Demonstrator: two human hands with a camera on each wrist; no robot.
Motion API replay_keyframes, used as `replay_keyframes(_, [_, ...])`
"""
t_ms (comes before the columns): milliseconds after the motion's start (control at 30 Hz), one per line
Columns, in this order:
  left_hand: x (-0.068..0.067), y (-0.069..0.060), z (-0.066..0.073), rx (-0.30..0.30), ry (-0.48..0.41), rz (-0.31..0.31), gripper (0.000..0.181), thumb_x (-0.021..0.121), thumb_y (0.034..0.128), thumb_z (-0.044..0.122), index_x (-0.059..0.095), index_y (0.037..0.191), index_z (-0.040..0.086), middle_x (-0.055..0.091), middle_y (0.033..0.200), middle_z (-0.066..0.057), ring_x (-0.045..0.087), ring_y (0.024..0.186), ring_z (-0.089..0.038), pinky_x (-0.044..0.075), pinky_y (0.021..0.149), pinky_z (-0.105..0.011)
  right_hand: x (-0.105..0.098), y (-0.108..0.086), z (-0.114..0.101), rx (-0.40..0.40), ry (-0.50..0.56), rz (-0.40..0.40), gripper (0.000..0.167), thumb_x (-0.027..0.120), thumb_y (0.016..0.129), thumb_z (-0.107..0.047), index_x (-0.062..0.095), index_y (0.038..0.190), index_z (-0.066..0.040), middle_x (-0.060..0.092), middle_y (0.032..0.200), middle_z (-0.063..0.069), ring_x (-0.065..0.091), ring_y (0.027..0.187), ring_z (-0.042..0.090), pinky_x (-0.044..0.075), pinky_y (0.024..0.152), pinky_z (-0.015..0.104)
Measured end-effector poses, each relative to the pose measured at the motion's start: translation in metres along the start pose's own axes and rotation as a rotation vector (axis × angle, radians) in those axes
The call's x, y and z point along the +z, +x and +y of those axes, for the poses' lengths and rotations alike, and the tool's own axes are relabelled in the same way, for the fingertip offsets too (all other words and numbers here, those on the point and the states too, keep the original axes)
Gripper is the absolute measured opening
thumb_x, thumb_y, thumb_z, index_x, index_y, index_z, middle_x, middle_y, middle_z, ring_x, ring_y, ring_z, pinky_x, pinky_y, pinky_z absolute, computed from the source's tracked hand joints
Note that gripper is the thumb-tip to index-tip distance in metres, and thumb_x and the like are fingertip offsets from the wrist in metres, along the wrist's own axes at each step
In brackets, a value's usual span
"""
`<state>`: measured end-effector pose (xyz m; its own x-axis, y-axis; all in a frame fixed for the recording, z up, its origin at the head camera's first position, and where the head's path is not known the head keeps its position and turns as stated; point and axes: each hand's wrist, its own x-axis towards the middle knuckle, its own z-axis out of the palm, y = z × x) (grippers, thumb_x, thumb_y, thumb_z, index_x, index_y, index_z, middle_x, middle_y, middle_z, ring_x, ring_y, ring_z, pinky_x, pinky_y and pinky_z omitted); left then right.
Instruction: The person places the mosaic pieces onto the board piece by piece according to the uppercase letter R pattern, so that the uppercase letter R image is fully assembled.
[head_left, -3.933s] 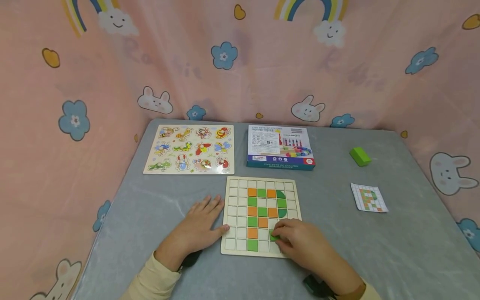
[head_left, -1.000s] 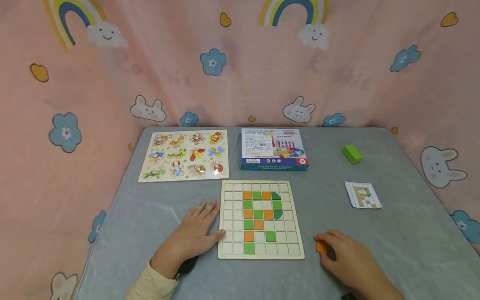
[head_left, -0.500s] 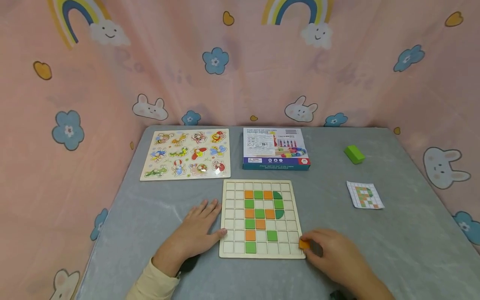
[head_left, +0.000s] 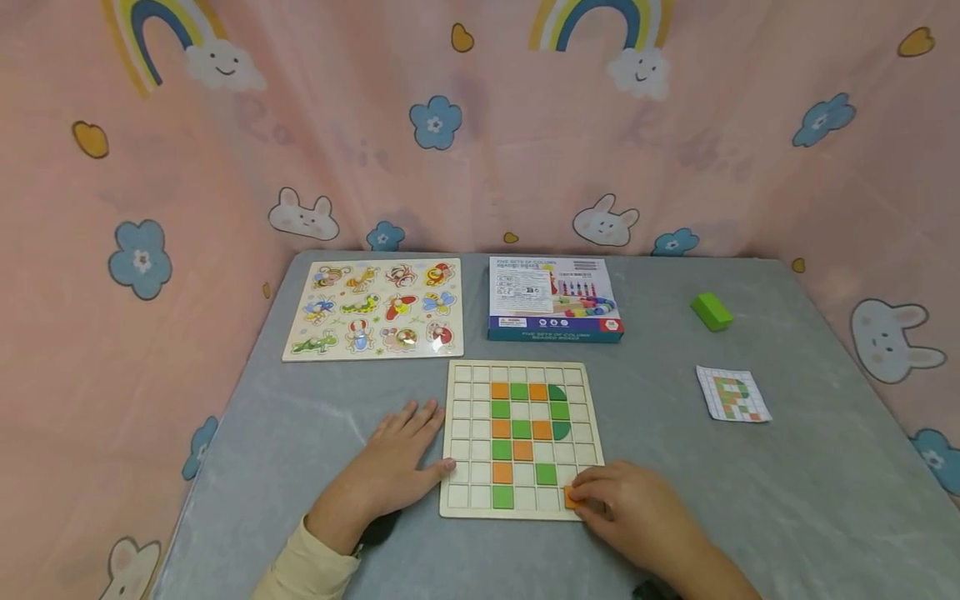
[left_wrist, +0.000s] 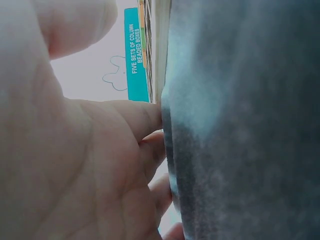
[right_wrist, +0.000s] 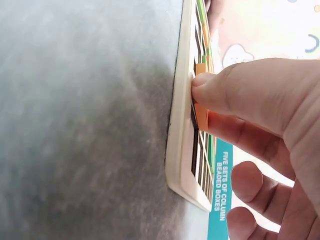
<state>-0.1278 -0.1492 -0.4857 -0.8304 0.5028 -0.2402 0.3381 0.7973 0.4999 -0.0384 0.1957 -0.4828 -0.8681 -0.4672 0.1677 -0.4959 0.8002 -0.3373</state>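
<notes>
A wooden grid board lies in front of the person, with orange and green square tiles and two dark green rounded tiles set in its cells. Between thumb and fingers the right hand pinches an orange square tile over the bottom row, toward the right. In the right wrist view that orange tile stands tilted at the board's edge. The left hand rests flat with spread fingers on the table, its thumb touching the board's left edge. A lone green tile sits one row above the bottom.
Behind the board lie an insect puzzle board and a flat toy box. To the right are a green block and a small pattern card on the grey table. A pink printed curtain hangs behind.
The right hand let go of the green tile, leaving it on the board, and took an orange tile from the table's right. It moved left with it over the board. The left hand stayed put.
</notes>
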Motion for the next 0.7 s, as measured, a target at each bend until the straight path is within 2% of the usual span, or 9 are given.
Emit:
replay_keyframes(233, [0.0012, 0.0005, 0.0014, 0.011, 0.001, 0.000, 0.078, 0.063, 0.1062, 0.049, 0.036, 0.168, 0.008, 0.027, 0.174, -0.008, 0.015, 0.162, -0.036, 0.013, 0.127, -0.061, 0.0000, -0.0005, 0.0003, -0.045, 0.047, -0.011, 0.011, 0.092, 0.085, -0.018, 0.086, 0.094, -0.023, 0.075, 0.102, -0.014, 0.064, 0.087, 0.009, 0.056, 0.070, 0.030])
replay_keyframes(500, [0.0012, 0.0003, 0.0019, 0.024, -0.013, -0.004, 0.078, 0.062, 0.1066, 0.048, 0.035, 0.167, 0.007, 0.027, 0.174, -0.010, 0.015, 0.162, -0.038, 0.013, 0.127, -0.063, 0.0000, -0.0017, -0.0012, -0.028, 0.043, -0.029, 0.008, 0.091, 0.086, -0.018, 0.086, 0.090, -0.024, 0.071, 0.102, -0.016, 0.063, 0.088, 0.007, 0.058, 0.073, 0.032])
replay_keyframes(700, [0.0087, 0.0010, -0.0008, 0.040, -0.027, -0.003, 0.081, 0.061, 0.1063, 0.051, 0.035, 0.167, 0.006, 0.027, 0.174, -0.012, 0.015, 0.161, -0.039, 0.012, 0.126, -0.064, 0.0023, -0.0046, 0.0007, -0.034, 0.052, -0.016, 0.011, 0.093, 0.084, -0.016, 0.086, 0.089, -0.023, 0.069, 0.100, -0.015, 0.062, 0.086, 0.007, 0.058, 0.072, 0.033])
